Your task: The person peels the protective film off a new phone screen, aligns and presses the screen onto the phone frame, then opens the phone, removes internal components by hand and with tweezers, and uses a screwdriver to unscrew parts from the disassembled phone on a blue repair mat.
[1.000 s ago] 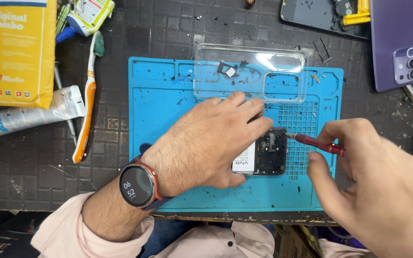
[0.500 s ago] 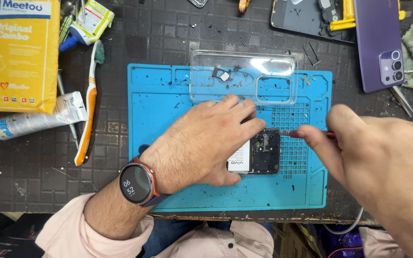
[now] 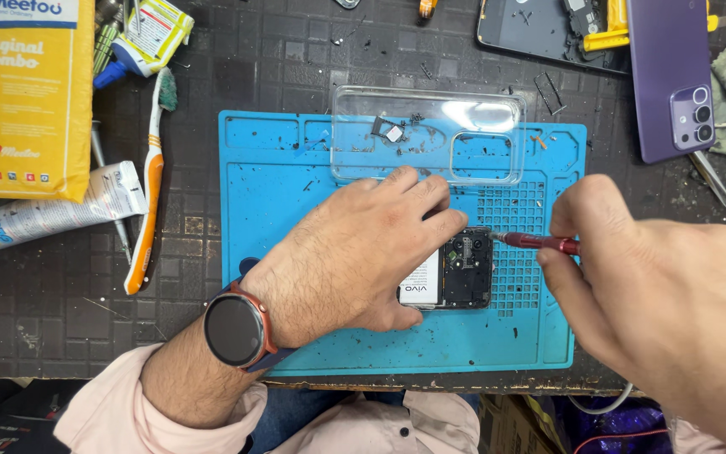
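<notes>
Worktop: dark worktop (image 3: 60,311) with a square grid pattern, dusty, carrying a blue repair mat (image 3: 279,160) in the middle.
Opened phone: opened phone (image 3: 455,269) lay on the mat, back side up, the battery and the dark board part visible; most of it was hidden under the left hand.
Left hand: left hand (image 3: 355,252) lay flat on the phone and pressed it down, fingers spread narrow; a smartwatch (image 3: 234,329) was on the wrist.
Right hand: right hand (image 3: 649,286) was closed around a red screwdriver (image 3: 539,243), its tip touching the phone's upper right edge.
Behind the phone: clear phone case (image 3: 426,134) with small parts inside.
Left side: toothbrush (image 3: 149,181), white glue tube (image 3: 60,206), yellow package (image 3: 23,92).
Right side: purple phone back cover (image 3: 670,76).
</notes>
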Motion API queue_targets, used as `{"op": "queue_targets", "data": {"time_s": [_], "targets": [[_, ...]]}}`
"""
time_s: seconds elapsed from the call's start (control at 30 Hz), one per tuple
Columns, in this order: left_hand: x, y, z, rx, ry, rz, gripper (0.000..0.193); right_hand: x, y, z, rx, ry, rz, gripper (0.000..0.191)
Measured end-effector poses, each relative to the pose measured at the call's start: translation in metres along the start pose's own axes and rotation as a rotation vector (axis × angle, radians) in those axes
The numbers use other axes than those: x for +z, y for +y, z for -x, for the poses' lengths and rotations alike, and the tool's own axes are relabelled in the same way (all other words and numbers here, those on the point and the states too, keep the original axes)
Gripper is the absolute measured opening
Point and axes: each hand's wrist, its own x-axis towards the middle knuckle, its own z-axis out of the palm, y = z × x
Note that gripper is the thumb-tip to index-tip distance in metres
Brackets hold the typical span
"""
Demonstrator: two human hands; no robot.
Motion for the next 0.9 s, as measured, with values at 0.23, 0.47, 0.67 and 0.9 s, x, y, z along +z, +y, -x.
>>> {"op": "queue_targets", "data": {"time_s": [0.23, 0.47, 0.67, 0.9], "targets": [[0.000, -0.001, 0.001, 0.009, 0.008, -0.017, 0.080, -0.001, -0.006, -0.003, 0.047, 0.028, 0.012, 0.033], [0.000, -0.001, 0.001, -0.003, 0.009, 0.005, 0.080, 0.009, -0.002, -0.001, 0.027, 0.078, 0.082, 0.035], [0.002, -0.002, 0.000, 0.005, 0.018, -0.025, 0.079, 0.030, -0.019, 0.003, -0.052, 0.467, -0.464, 0.043], [-0.001, -0.002, 0.003, -0.007, 0.023, -0.028, 0.072, 0.045, -0.043, -0.009, -0.189, 0.636, -0.946, 0.056]]}}
